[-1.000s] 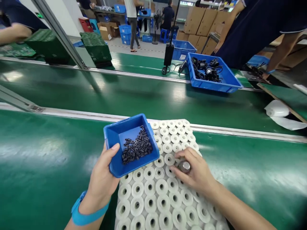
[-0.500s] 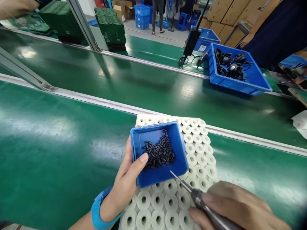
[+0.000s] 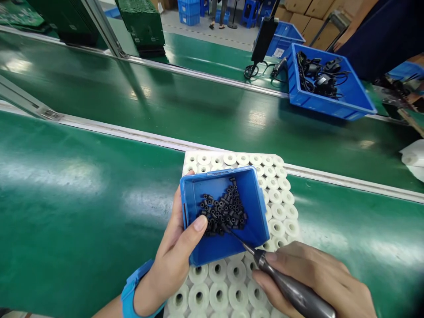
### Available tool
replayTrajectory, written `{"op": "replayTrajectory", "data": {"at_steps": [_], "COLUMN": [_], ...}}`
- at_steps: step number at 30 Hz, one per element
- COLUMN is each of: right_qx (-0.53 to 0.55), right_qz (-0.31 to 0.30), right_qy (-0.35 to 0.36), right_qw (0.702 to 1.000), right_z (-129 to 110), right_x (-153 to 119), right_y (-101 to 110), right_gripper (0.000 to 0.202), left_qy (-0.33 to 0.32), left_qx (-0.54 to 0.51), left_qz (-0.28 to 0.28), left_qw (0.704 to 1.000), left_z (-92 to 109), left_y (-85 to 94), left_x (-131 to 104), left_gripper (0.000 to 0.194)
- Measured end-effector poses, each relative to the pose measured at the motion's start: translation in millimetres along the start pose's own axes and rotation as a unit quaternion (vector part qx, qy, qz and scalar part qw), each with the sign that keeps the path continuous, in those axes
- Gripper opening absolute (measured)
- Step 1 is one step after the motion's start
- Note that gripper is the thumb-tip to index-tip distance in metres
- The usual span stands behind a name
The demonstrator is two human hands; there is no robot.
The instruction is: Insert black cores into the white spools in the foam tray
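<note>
My left hand point(image 3: 177, 247) grips a small blue bin point(image 3: 215, 255) by its left side, thumb over the rim and inside. A heap of small black cylindrical sleeves point(image 3: 225, 210) lies in the bin. In my right hand point(image 3: 314, 274) is a screwdriver-like tool point(image 3: 291, 287) with a dark grey handle and a thin metal shaft. Its tip reaches into the bin and meets the near edge of the heap; whether a sleeve sits on it I cannot tell. Beneath the bin stands a block of white ring-shaped pieces point(image 3: 218, 296) in rows, each with a centre hole.
A green work surface point(image 3: 82, 221) spreads around the block, with a metal rail point(image 3: 132, 137) behind it. Farther back are a blue crate point(image 3: 331, 104) of black cabled devices, a stack of green circuit boards point(image 3: 142, 26) and a slanted metal post point(image 3: 102, 26). Another person's arm point(image 3: 354, 26) shows at upper right.
The screwdriver-like tool's tip has moved up and left, from the bin's near rim into the black sleeves. My right hand followed it leftward. The bin has shifted slightly, and the view has moved a little.
</note>
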State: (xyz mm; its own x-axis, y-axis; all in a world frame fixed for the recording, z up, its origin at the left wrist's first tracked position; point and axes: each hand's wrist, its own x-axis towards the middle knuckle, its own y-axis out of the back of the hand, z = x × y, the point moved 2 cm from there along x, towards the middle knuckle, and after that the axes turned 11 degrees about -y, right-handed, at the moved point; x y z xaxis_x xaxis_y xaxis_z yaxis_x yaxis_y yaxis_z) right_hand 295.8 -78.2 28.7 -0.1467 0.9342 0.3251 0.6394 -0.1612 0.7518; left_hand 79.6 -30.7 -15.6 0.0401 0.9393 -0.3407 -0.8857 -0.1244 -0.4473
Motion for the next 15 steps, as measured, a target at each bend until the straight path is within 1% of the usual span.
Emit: {"op": "replayTrajectory", "data": {"at_steps": [7,10,12,14,15], "right_qx": [0.039,0.028,0.004,-0.022,-0.031], "right_qz": [0.004,0.027,0.035,0.023,0.017], "right_qy": [0.033,0.059,0.091,0.144,0.175], "right_qw": [0.999,0.997,0.995,0.989,0.984], "right_z": [3.2,3.9,6.1,9.6,11.4], "right_x": [-1.9,-3.2,-5.2,-10.4,-14.9], "right_y": [-13.7,-19.4,-22.0,-24.7,-26.2], "right_gripper": [0.019,0.018,0.016,0.017,0.02], "left_qy": [0.002,0.0,0.003,0.005,0.003], "left_qx": [-0.004,-0.009,-0.004,-0.003,-0.008], "left_qz": [-0.005,-0.012,-0.015,-0.017,-0.019], "left_qw": [1.0,1.0,1.0,1.0,1.0], "left_z": [-1.0,-1.2,-2.3,-3.9,-4.6], "left_y": [-3.3,-2.6,-0.7,0.3,0.0], "left_x": [-1.9,-2.4,-2.6,-3.1,-3.5], "left_gripper": [0.092,0.091,0.091,0.09,0.089]}}
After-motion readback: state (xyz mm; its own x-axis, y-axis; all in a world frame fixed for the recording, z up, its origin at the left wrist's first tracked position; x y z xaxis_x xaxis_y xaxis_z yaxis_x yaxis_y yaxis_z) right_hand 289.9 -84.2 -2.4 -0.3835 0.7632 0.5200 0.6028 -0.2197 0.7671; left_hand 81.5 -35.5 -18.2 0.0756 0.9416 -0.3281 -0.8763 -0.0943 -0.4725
